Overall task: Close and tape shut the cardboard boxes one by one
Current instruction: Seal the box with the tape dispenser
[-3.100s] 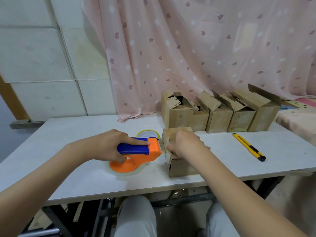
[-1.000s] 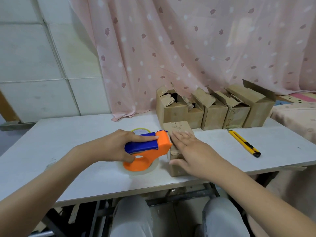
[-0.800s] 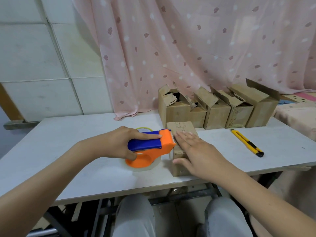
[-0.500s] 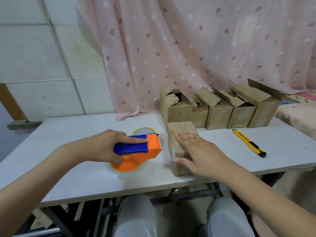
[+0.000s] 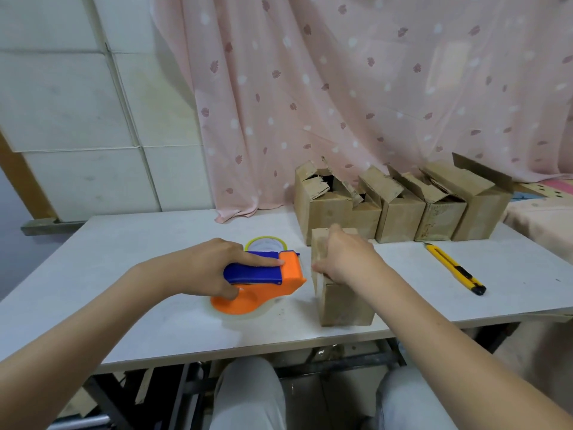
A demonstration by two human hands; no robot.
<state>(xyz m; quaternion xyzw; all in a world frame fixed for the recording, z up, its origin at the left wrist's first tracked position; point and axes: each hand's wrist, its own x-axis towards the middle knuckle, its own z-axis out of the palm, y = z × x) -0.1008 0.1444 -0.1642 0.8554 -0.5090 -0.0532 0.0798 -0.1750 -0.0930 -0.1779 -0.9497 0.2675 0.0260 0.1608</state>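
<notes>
Closed box (image 5: 341, 293): upright near the front edge of the table (image 5: 124, 243), right hand (image 5: 347, 256) on top, fingers curled over its left edge and gripping it. Dispenser (image 5: 263, 280): orange and blue, resting on the table just left of the box, not touching it; left hand (image 5: 214, 268) wrapped round the blue handle, forefinger straight along its top. Open boxes (image 5: 400, 206): row at the back by the curtain (image 5: 341, 88); yellow knife (image 5: 454, 268) lying to the right.

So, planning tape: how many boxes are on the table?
6: one under the right hand; five in the back row. Others may hide behind.
</notes>
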